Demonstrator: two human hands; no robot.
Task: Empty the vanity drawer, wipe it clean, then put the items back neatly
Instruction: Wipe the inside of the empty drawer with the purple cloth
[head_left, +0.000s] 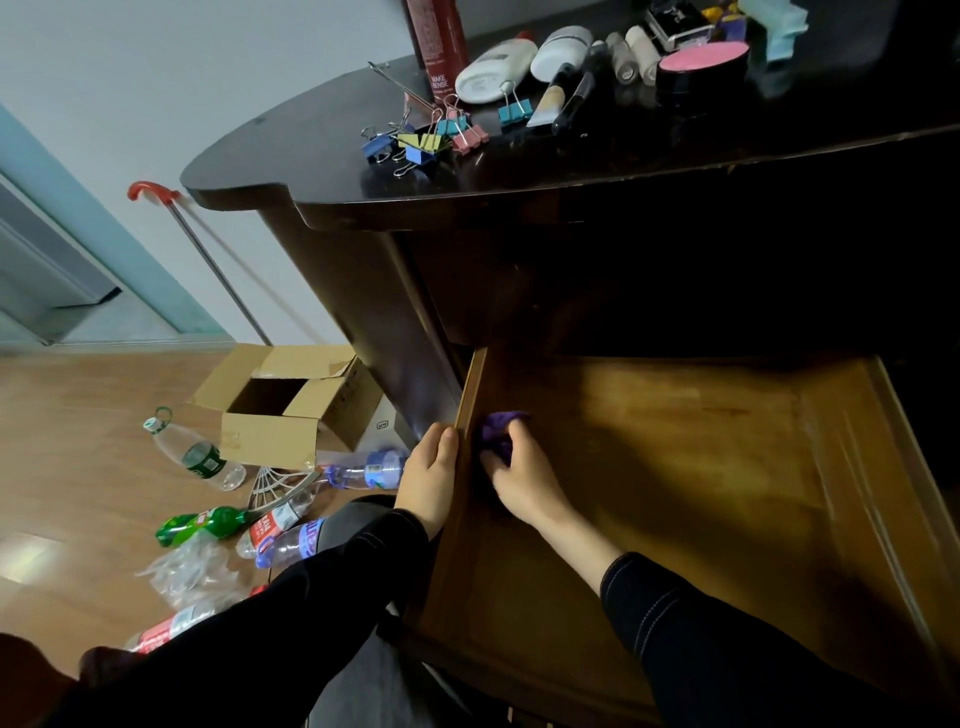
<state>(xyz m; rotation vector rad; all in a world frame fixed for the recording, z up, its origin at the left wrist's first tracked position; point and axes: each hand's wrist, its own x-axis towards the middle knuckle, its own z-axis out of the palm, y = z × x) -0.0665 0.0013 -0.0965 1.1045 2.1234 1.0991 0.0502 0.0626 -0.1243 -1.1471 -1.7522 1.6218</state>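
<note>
While your left hand (428, 478) grips the left wall of the open drawer (675, 467), your right hand (522, 480) presses a bunched purple cloth (500, 423) onto the drawer floor just beside that wall, fingers seemingly curled round it. Bottles (496, 70) and binder clips (421, 139) lie on the vanity top (291, 150).

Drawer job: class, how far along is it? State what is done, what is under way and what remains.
Done: the drawer holds no items; clips and bottles lie on the vanity top. Under way: the right hand holds a purple cloth on the drawer floor by its left wall, which the left hand grips. Left: finishing the wipe, then putting the items back.
</note>
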